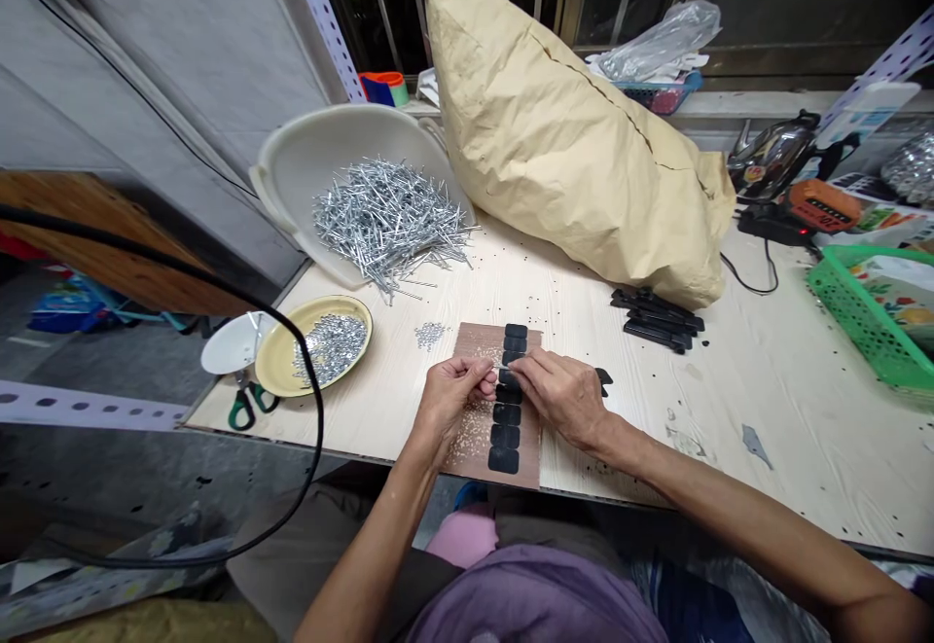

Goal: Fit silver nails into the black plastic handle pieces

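Note:
My left hand [458, 385] and my right hand [561, 390] meet above a brown board [474, 463]. Each is closed in a pinch. A thin silvery metal pin [500, 366] spans the small gap between their fingertips; its ends are hidden by the fingers. Under the hands, a column of black rounded pads [504, 436] runs down the board, with pale crumbs scattered beside it. A little pile of small metal rings [430, 335] lies left of the board. Beyond my right fingers a black piece [603, 380] is partly hidden.
A white basin [284, 171] lies tipped, spilling long metal pins [390, 220]. Small metal parts fill a yellow bowl [273, 371], near green-handled scissors [243, 410]. At the back rests a big paper sack [555, 127]. Black strips [657, 320] and a green basket [846, 298] are right.

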A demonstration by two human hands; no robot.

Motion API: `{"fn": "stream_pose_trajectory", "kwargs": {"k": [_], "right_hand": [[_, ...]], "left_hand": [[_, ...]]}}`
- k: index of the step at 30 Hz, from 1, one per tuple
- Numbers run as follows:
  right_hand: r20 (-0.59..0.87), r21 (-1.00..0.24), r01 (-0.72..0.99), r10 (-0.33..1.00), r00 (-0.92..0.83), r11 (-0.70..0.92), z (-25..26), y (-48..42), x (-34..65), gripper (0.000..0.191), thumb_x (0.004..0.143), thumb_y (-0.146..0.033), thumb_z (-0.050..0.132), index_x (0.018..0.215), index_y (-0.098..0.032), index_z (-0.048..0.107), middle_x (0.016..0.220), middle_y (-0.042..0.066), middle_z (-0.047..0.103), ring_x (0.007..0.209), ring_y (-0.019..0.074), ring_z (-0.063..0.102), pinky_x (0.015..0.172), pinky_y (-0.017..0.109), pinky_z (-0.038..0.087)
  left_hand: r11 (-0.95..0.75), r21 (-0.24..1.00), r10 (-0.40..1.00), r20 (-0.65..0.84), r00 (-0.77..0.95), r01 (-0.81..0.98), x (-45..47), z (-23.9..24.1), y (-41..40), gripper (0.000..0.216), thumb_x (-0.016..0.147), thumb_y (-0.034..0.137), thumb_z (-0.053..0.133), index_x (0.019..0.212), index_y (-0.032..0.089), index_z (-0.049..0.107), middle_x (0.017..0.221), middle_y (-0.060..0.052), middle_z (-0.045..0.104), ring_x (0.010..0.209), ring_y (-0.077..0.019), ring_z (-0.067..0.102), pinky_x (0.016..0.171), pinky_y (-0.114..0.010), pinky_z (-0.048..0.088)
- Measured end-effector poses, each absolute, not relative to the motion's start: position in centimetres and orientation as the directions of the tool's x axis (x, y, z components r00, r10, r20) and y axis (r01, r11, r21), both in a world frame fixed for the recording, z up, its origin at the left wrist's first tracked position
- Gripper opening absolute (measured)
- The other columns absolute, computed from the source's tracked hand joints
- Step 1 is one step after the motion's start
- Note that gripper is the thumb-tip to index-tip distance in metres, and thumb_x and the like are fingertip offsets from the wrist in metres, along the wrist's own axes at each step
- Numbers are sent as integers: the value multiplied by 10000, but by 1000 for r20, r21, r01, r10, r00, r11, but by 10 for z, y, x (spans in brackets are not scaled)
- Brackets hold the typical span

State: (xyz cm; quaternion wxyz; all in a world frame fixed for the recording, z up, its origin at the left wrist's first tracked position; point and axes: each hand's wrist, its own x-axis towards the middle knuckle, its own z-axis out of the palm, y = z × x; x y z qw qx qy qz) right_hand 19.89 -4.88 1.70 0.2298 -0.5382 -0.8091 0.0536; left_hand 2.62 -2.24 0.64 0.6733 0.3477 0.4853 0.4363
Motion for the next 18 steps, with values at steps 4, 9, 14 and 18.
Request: {"fn": "stream_pose_trajectory", "kwargs": {"k": [4, 9, 14, 18], "right_hand": [[186, -588, 743, 948, -258, 318, 14, -44, 198, 301, 953, -352, 371, 871, -193, 613, 821, 24, 648, 686, 120, 563, 587, 241, 381], [-61, -884, 458, 948, -313, 94, 6, -37, 199, 384, 941, -428, 359, 742, -173, 566, 652, -1, 598, 560, 101, 519, 507, 223, 383], [171, -675, 682, 958, -229, 283, 9, -47, 200, 205, 916, -353, 456, 972, -212, 594, 917, 24, 654, 800, 133, 599, 657, 247, 427], [187, -586, 750, 952, -244, 308, 10, -48, 200, 222, 939, -338, 414, 936, -221, 602, 883, 11, 659, 764, 129, 597, 636, 243, 405]], "left_hand": [[346, 903, 938, -330, 105, -254, 28, 6, -25, 271, 637, 348, 769, 687, 109, 651, 613, -24, 636, 496, -81, 545, 527, -214, 483], [223, 970, 974, -219, 60, -92, 29, 6, -24, 250, 671, 363, 739, 697, 123, 671, 585, -22, 634, 522, -103, 562, 538, -212, 463], [294, 939, 955, -283, 84, -179, 32, 3, -23, 281, 648, 376, 753, 677, 114, 658, 590, -22, 631, 485, -88, 540, 499, -210, 460], [296, 943, 955, -285, 86, -152, 34, 1, -25, 290, 633, 378, 764, 675, 109, 662, 594, -31, 638, 488, -91, 550, 486, -209, 452]]}}
